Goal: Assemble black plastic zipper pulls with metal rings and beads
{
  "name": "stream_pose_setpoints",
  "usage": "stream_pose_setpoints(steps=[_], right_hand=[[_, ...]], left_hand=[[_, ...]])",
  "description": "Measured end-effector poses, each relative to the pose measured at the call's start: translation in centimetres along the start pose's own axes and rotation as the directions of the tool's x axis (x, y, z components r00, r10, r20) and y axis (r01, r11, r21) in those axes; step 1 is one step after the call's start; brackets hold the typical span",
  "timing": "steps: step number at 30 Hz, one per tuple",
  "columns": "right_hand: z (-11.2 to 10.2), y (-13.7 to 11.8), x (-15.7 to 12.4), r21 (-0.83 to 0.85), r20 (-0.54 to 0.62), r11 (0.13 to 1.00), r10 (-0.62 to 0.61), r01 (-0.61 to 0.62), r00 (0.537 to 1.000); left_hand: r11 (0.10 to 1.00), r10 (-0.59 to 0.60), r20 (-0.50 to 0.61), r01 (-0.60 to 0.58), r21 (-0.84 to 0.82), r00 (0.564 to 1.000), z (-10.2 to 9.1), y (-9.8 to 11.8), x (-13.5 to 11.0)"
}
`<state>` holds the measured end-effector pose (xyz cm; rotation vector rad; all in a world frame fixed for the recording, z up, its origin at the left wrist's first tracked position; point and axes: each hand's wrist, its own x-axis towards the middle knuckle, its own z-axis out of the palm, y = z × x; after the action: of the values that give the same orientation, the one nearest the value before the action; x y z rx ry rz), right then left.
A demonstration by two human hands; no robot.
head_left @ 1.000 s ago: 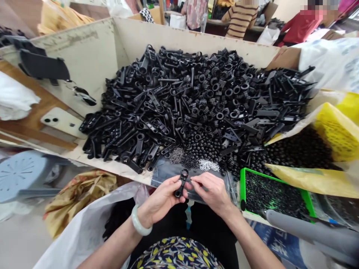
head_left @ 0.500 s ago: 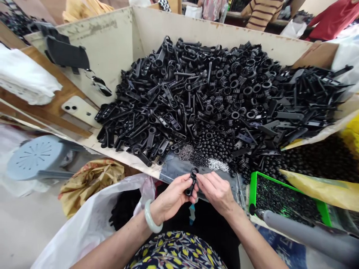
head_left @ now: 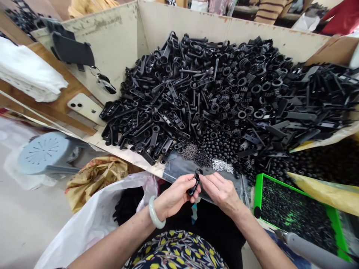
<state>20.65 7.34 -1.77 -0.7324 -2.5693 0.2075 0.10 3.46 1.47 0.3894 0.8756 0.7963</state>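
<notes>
My left hand (head_left: 179, 192), with a pale bangle (head_left: 156, 212) on its wrist, is closed around a black plastic handle part (head_left: 194, 184) that has a ring at its upper end. Fingertips of my right hand (head_left: 221, 192) are pinched together at the ringed end of this part. Whatever they may hold there is too small to make out. Just beyond my hands lie a heap of short silver pins (head_left: 222, 165), a heap of tiny springs (head_left: 189, 152) and a spread of small black balls (head_left: 215, 147).
A large pile of black plastic parts (head_left: 179, 93) fills the pale bin (head_left: 224, 28). A green tray (head_left: 258, 194) of small black pieces and a grey cylindrical tool (head_left: 311, 246) are at right. At left are a phone (head_left: 86, 107), a white plastic bag (head_left: 84, 224) and a blue stool (head_left: 43, 151).
The view has shifted, so most things sit slightly further right. My left hand keeps its hold on the handle part, and my right fingertips stay at its ringed end.
</notes>
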Motion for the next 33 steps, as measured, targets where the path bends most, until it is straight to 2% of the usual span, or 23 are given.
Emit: stream_pose_setpoints(steps=[3, 8, 13, 16, 19, 23, 26, 30, 33], right_hand=[[0.3, -0.3, -0.1, 0.05, -0.024, 0.999, 0.023, -0.021, 0.999], [0.5, -0.8, 0.3, 0.136, -0.04, 0.985, 0.113, -0.107, 0.993], [0.7, -0.9, 0.9, 0.101, -0.021, 0.988, 0.116, -0.113, 0.993], [0.9, -0.8, 1.1, 0.071, 0.0, 0.989, 0.128, -0.127, 0.992], [1.0, -0.5, 1.2, 0.074, 0.05, 0.987, 0.137, -0.141, 0.989], [1.0, -0.3, 1.6, 0.051, 0.108, 0.989, 0.134, -0.14, 0.985], [1.0, -0.9, 1.9, -0.081, 0.167, 0.986, 0.16, -0.149, 0.973], [0.6, -2.5, 2.6, -0.27, 0.295, 0.948, 0.248, -0.169, 0.923], [0.3, -3.4, 3.2, -0.307, 0.398, 0.938, 0.28, -0.161, 0.873]], left_hand=[[0.998, -0.016, 0.009, 0.016, 0.057, 1.0, -0.1, 0.2, 0.0], [0.973, -0.046, -0.04, 0.054, 0.222, 0.998, -0.5, -0.2, 0.1], [0.9, 0.099, -0.112, -0.041, 0.434, 0.989, -0.7, -1.1, 1.0], [0.795, 0.24, -0.154, -0.104, 0.598, 0.958, -0.8, -1.4, 1.4], [0.69, 0.33, -0.121, -0.151, 0.708, 0.936, -1.2, -1.7, 1.6], [0.707, 0.31, -0.135, -0.133, 0.694, 0.941, -1.8, -2.2, 2.0], [0.72, 0.31, -0.154, -0.126, 0.683, 0.938, -2.0, -2.5, 2.3], [0.727, 0.329, -0.143, -0.153, 0.67, 0.933, -2.2, -2.8, 2.3], [0.732, 0.339, -0.126, -0.178, 0.657, 0.932, -2.4, -3.1, 2.3]])
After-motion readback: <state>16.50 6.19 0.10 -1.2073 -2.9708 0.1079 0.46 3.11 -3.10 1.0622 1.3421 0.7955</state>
